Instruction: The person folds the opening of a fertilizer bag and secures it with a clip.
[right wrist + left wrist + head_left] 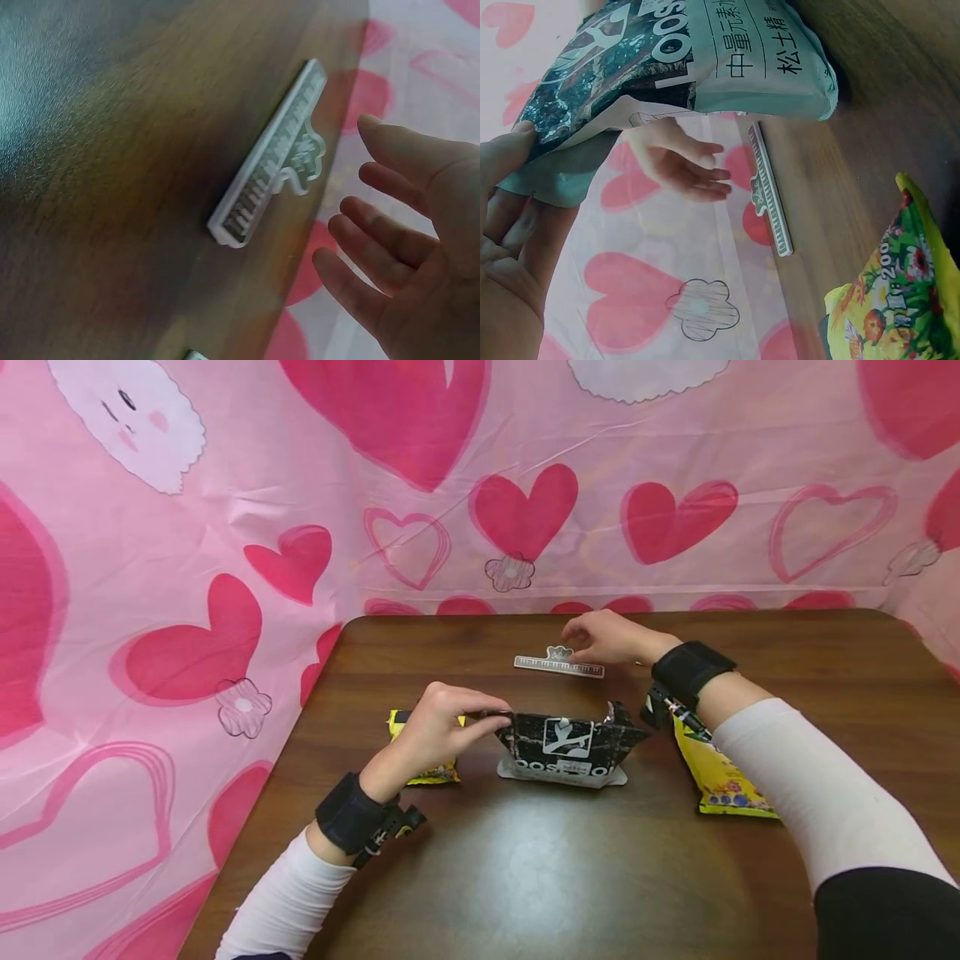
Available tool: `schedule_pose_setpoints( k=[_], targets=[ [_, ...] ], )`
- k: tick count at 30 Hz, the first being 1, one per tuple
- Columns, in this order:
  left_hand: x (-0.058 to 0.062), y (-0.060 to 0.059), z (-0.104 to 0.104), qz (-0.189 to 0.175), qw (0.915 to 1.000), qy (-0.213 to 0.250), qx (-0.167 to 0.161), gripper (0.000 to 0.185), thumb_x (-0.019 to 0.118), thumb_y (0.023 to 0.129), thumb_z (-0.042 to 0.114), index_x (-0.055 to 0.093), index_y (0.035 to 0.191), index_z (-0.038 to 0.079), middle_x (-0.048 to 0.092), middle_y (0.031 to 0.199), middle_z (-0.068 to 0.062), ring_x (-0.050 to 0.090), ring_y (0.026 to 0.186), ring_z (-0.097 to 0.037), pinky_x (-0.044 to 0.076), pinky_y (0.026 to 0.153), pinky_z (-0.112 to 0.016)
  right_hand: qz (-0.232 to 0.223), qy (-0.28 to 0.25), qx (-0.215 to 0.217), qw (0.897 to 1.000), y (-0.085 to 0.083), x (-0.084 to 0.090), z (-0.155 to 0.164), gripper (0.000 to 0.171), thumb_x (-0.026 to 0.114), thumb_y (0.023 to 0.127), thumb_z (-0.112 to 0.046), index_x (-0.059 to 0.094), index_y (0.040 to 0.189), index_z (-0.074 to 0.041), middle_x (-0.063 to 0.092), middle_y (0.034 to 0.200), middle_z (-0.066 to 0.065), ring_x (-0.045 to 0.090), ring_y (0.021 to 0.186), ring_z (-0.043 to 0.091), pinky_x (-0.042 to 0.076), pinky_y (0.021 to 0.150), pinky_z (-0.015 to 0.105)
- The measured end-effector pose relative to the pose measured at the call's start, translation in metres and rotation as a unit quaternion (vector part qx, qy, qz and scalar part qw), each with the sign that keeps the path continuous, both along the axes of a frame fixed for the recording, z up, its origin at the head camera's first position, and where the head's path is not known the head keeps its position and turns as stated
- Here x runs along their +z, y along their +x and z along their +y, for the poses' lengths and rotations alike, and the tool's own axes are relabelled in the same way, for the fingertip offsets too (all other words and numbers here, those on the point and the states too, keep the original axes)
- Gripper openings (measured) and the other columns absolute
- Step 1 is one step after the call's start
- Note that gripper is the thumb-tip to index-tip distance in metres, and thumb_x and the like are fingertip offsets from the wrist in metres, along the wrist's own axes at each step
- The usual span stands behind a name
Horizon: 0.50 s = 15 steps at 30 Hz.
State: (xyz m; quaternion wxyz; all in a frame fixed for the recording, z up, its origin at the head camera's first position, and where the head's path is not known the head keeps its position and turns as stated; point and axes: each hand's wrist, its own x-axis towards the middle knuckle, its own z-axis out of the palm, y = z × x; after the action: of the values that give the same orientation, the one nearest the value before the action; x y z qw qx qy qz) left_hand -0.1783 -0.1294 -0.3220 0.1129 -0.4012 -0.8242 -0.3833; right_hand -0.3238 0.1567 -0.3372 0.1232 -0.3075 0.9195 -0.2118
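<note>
Left hand [435,725] pinches black bag [564,750]; right hand [613,638] near apparent clip [558,666].

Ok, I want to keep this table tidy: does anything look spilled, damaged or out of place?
I see no spill. The one odd spot is the top of the black bag: its right end sticks up unevenly, while the left hand pinches the other end. Whether it is torn, I can't tell.

On the table [525,860] is a bag [566,747], with a clip [558,667] at its 12 o'clock, one packet [437,775] at 9, another packet [722,777] at 3. The left hand [441,722] is on its 10 o'clock corner, the right hand [611,637] at the clip's 2.
</note>
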Motion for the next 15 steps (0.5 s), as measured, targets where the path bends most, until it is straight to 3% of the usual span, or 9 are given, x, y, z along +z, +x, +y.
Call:
schedule_pose_setpoints(
  k=[4,9,15],
  targets=[
    [-0.001,0.001,0.000,-0.002,1.0000,0.002,-0.008,0.019,0.080,0.081,0.010,0.079,0.099,0.006,0.078,0.092,-0.004,0.071,0.076,-0.007,0.052,0.061,-0.020,-0.022,0.020,-0.004,1.000,-0.007,-0.011,-0.001,0.047,0.073,0.089,-0.018,0.060,0.129,0.001,0.065,0.127,0.019,0.062,0.116,0.036,0.049,0.102,0.050],
    [-0.003,0.001,0.000,-0.006,0.9998,0.008,-0.019,0.019,0.080,0.082,0.009,0.078,0.100,0.005,0.078,0.094,-0.005,0.074,0.084,-0.010,0.057,0.062,-0.031,-0.012,0.026,-0.005,1.000,-0.013,-0.023,-0.002,0.047,0.073,0.089,-0.017,0.059,0.129,0.003,0.065,0.126,0.021,0.062,0.116,0.036,0.048,0.102,0.051],
    [-0.002,0.002,-0.001,-0.002,0.9997,0.007,-0.021,0.018,0.079,0.083,0.009,0.078,0.100,0.006,0.078,0.094,-0.006,0.074,0.085,-0.010,0.058,0.065,-0.030,0.020,0.031,0.016,0.999,-0.013,-0.037,-0.009,0.050,0.071,0.090,-0.018,0.056,0.130,0.007,0.065,0.117,0.024,0.064,0.106,0.036,0.050,0.097,0.050]
  ],
)
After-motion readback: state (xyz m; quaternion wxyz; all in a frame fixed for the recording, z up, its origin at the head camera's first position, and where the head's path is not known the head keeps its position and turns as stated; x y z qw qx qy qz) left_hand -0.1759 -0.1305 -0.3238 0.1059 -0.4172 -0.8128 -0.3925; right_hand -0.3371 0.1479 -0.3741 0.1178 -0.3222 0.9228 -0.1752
